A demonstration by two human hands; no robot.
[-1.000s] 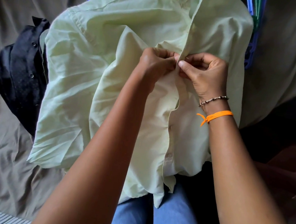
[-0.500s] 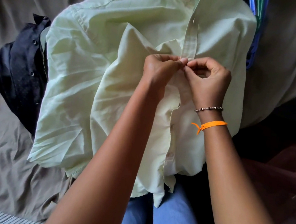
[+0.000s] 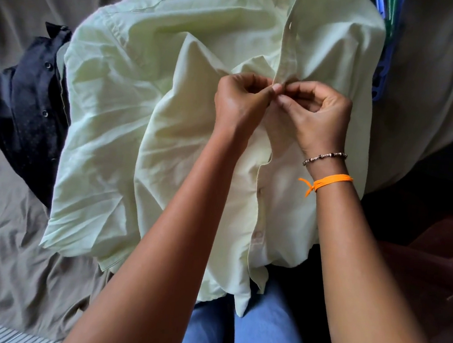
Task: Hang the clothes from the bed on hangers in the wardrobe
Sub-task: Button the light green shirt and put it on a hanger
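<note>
A pale green button-up shirt (image 3: pixel 150 86) lies spread over the bed and my lap, front side up. My left hand (image 3: pixel 240 103) and my right hand (image 3: pixel 316 116) meet at its button placket, mid-chest, each pinching one edge of the front between fingertips. Above my hands the placket looks closed; below them it gapes apart. A blue hanger (image 3: pixel 381 73) shows at the shirt's right shoulder and again at the top left. A dark navy shirt (image 3: pixel 29 113) lies crumpled on the bed to the left.
A brown-grey bed sheet (image 3: pixel 13 247) covers the bed on both sides. Green hanger plastic (image 3: pixel 390 13) shows at the top right. My blue jeans (image 3: pixel 254 331) fill the bottom middle. Dark floor lies to the right.
Both hands have slid down the placket toward me, staying pinched together on the shirt's front edges. More of the placket above them now lies closed.
</note>
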